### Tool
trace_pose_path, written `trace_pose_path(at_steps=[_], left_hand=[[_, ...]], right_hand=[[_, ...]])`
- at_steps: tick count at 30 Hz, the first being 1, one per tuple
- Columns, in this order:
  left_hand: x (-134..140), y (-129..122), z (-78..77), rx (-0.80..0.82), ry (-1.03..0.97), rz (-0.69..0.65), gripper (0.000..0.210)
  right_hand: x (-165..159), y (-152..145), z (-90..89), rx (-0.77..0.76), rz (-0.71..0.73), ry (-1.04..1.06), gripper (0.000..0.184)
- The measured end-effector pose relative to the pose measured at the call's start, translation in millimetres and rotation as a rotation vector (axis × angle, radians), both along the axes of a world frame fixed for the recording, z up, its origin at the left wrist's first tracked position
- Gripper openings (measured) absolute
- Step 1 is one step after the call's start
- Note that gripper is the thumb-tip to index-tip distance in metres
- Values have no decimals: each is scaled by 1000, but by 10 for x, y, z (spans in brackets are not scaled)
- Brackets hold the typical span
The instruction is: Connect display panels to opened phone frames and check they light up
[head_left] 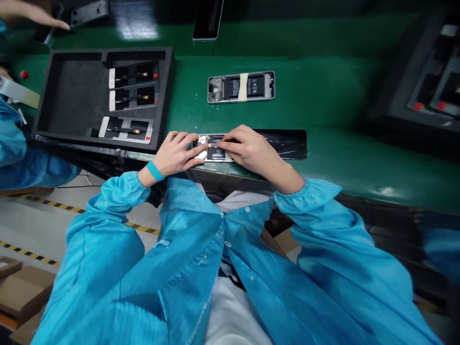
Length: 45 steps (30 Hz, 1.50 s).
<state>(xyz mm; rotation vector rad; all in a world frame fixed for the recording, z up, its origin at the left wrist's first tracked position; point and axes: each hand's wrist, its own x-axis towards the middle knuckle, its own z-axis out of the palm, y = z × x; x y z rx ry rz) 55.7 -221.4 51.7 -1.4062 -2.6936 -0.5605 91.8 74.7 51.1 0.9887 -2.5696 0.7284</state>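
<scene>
An opened phone frame [219, 155] lies at the front edge of the green bench, its inner board and battery facing up. My left hand [178, 153] grips its left end, thumb along the near side and index finger pressing on the inside. With thumb and fingers pinched together, my right hand [247, 148] works over the frame's middle, by a small ribbon cable; what the fingertips hold is hidden. A black glass screen panel [293, 144] lies face up to the right, partly under my right hand. Farther back sits a second opened phone frame [226, 88] with a pale tape strip across its battery.
A black foam tray [167, 96] with several screen assemblies stands at the left. A dark phone [208, 21] lies at the back. Another foam tray [391, 96] is at the right. Another person's hand [43, 15] reaches in at the upper left.
</scene>
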Motion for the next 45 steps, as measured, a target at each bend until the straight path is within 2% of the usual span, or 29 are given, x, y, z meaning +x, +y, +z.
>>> trace_pose_path(at_steps=[8,17,22,26,33,45], left_hand=[[-27,-20,-50,-23,38,6,55],[-51,-23,-92,-59,118,-31,55],[-50,-34,-180,54,224,-12,52],[-33,-33,-190,137,283,3,48],[-20,-24,-183,58,206,-25,45],[-76,32,-175,88,197,-6,40]], right_hand=[[-22,10,-41,-49,20,-14,32],[-13,10,-17,2,25,72,30],[-14,18,-53,-10,27,128,26],[-9,17,-57,4,22,124,25],[12,3,-25,40,-3,86,25],[33,-1,-2,74,-9,104,28]])
